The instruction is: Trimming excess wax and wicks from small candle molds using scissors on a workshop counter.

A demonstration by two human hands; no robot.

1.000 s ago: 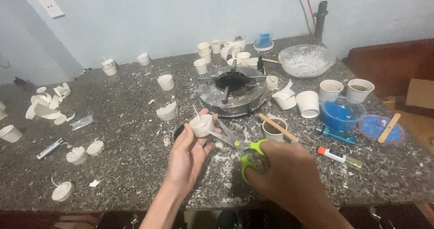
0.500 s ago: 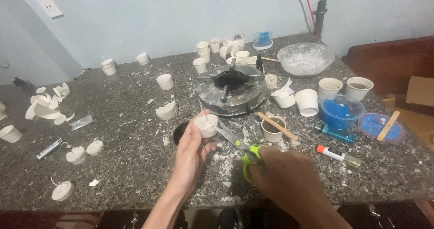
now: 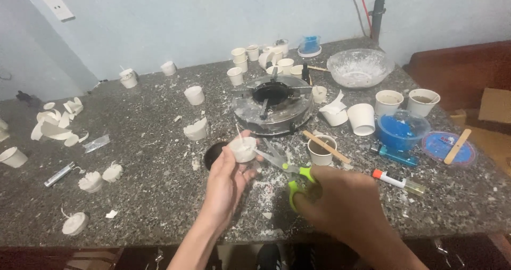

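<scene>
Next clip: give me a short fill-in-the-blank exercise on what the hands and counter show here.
1. The left hand holds a small white ____ with a wick.
2. The right hand grips scissors with ____ handles.
3. The clear bowl beside the lighter holds something ____.

Missing words: candle; green; blue

Single head-worn view, looking steeply down and forward across speckled stone counter (image 3: 159, 195) toward pale blue wall (image 3: 213, 14); hands close below.
</scene>
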